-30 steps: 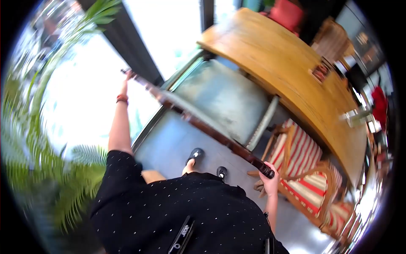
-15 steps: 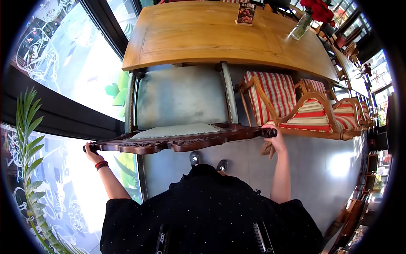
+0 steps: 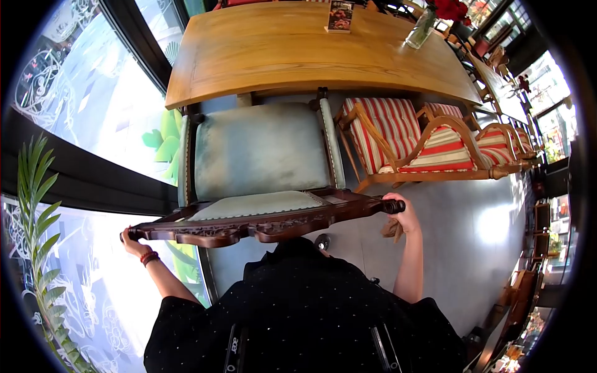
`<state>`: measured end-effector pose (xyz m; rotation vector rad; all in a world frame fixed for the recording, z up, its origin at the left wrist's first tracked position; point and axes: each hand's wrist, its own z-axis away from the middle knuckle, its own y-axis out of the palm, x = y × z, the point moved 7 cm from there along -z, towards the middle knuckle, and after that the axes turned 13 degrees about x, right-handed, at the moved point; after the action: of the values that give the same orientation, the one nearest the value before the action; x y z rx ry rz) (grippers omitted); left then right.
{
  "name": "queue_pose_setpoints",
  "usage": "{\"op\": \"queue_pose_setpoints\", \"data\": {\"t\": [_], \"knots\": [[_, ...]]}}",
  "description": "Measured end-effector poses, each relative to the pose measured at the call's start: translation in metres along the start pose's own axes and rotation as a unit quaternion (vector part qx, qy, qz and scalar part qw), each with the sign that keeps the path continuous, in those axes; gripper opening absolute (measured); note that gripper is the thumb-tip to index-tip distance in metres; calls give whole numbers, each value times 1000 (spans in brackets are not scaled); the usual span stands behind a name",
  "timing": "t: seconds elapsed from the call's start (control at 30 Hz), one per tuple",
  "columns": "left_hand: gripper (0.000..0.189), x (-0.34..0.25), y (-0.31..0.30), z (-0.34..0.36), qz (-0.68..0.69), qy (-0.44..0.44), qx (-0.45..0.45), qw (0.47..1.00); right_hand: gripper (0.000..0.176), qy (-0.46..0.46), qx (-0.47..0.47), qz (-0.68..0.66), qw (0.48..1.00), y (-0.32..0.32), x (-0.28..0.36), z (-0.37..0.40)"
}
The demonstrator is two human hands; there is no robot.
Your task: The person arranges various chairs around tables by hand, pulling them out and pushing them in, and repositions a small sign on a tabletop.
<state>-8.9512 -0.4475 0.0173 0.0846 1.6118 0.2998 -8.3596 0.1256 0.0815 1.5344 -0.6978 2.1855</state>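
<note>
An armchair [image 3: 264, 149] with a worn grey-blue padded seat and a carved dark-wood back frame [image 3: 267, 227] stands in front of me, its back toward me. My left hand [image 3: 134, 244], a red bead bracelet at the wrist, is closed round the knob at the left end of the top rail. The right-end knob is in the grip of my right hand [image 3: 405, 215]. A crumpled brown cloth [image 3: 392, 230] hangs below that hand, seemingly held in it too. The chair's front edge lies close to the wooden table [image 3: 298, 53]; its legs are mostly hidden.
Beside the chair on the right are armchairs with red-striped cushions [image 3: 388, 133]. On the table stand a menu card [image 3: 339, 17] and a glass vase [image 3: 420, 30] with red flowers. A window frame [image 3: 87, 171] and a leafy plant [image 3: 38, 217] border my left. Grey floor [image 3: 454, 230] extends right.
The armchair has come back from the table toward me, and more of its seat shows. Both hands have kept their hold on the knobs. My view has shifted slightly right.
</note>
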Motion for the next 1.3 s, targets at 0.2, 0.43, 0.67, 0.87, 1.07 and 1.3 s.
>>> {"op": "queue_pose_setpoints", "data": {"t": [0.2, 0.43, 0.67, 0.87, 1.07, 1.3], "knots": [[19, -11, -5, 29, -6, -5, -13, 1000, 39, 11, -10, -23, 1000, -10, -8, 12], [21, -25, -3, 58, -6, -14, -13, 1000, 33, 68, -19, -58, 996, -19, -20, 21], [26, -2, -21, 39, -18, -13, -27, 999, 35, 51, -22, -57, 997, -22, -23, 17], [26, -15, -10, 45, -56, -14, -28, 998, 38, 28, -22, -29, 999, -17, -18, 19], [28, -4, -24, 27, -36, -36, 1, 999, 35, 31, -14, -53, 998, -8, -17, 22], [26, -6, -26, 31, -33, -29, 19, 999, 29, 40, -15, -39, 998, -7, -16, 25]]}}
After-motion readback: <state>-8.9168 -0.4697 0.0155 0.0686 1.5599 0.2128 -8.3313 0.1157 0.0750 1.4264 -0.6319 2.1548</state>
